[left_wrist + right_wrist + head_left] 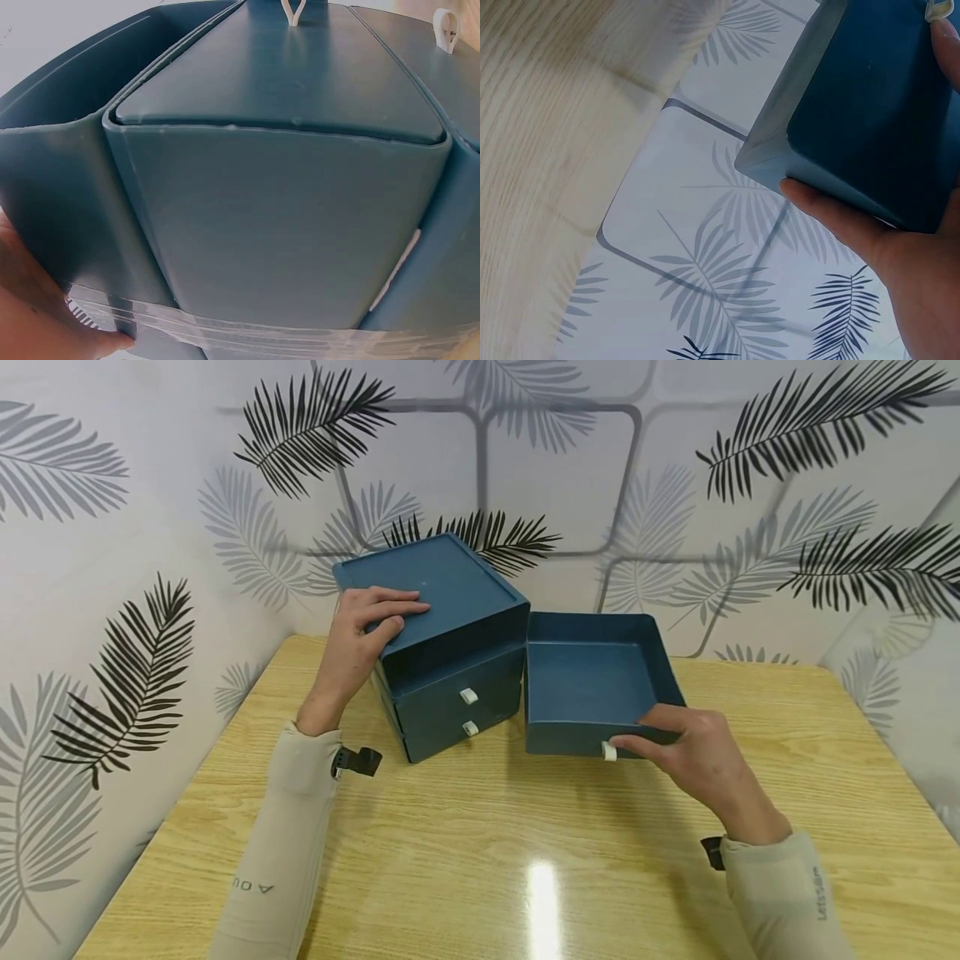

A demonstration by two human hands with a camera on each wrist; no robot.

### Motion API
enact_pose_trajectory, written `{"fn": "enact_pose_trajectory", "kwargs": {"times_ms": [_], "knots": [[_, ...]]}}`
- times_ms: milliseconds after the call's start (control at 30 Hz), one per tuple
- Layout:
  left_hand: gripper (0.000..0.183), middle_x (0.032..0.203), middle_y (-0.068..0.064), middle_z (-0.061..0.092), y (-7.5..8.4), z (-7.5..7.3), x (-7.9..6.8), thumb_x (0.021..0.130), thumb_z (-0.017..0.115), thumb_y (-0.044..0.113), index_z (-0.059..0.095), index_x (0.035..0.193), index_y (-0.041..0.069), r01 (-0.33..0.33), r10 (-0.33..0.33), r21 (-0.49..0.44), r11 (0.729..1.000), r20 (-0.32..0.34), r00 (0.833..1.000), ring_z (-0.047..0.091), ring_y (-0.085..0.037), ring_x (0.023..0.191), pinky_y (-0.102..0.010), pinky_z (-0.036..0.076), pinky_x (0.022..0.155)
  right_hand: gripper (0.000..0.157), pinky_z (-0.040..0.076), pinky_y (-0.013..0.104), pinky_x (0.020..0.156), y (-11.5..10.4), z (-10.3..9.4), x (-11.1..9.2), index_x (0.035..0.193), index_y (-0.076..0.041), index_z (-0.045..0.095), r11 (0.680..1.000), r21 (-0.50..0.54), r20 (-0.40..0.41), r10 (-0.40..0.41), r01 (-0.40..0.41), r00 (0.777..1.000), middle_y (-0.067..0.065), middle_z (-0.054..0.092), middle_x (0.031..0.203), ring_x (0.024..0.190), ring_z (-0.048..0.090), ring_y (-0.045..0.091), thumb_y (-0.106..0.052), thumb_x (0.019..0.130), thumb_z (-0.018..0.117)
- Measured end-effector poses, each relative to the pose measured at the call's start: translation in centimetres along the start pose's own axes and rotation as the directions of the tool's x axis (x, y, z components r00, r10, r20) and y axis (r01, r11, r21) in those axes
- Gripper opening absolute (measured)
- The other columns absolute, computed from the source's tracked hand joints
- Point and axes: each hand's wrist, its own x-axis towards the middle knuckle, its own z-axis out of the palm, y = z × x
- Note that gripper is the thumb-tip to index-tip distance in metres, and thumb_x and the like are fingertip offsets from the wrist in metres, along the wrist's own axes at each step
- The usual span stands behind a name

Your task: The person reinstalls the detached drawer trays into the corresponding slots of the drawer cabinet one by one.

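Observation:
A dark blue drawer cabinet (431,589) stands turned at an angle on the table. Its top slot is vacant, while two drawers below, each with a small white pull loop (468,696), sit closed. My left hand (363,631) rests on the cabinet's top near the left edge, fingers extended. In the left wrist view, its thumb (82,330) lies against the cabinet's side. To the right, my right hand (693,747) grips a pulled-out blue drawer (566,737) at its front right corner, thumb by the white loop. Nothing shows inside that drawer, which is held beside the cabinet.
Both things are over a light wood-grain table (450,860). Behind it rises a pale wall covering (555,468) with a leaf pattern. Clear tape (262,337) crosses the cabinet's side in the left wrist view.

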Motion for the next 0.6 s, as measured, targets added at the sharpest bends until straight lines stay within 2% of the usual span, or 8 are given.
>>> {"fn": "enact_pose_trajectory", "kwargs": {"times_ms": [600], "knots": [[0.033, 0.139, -0.007, 0.067, 0.05, -0.05, 0.04, 0.101, 0.054, 0.013, 0.080, 0.121, 0.015, 0.006, -0.006, -0.007, 1.000, 0.000, 1.000, 0.044, -0.023, 0.136, -0.044, 0.028, 0.111, 0.023, 0.048, 0.012, 0.068, -0.41, -0.71, 0.10, 0.076, -0.021, 0.077, 0.995, 0.000, -0.054, -0.103, 0.104, 0.993, -0.009, 0.071, 0.071, 0.064, 0.065, 0.005, -0.009, 0.067, 0.095]]}}
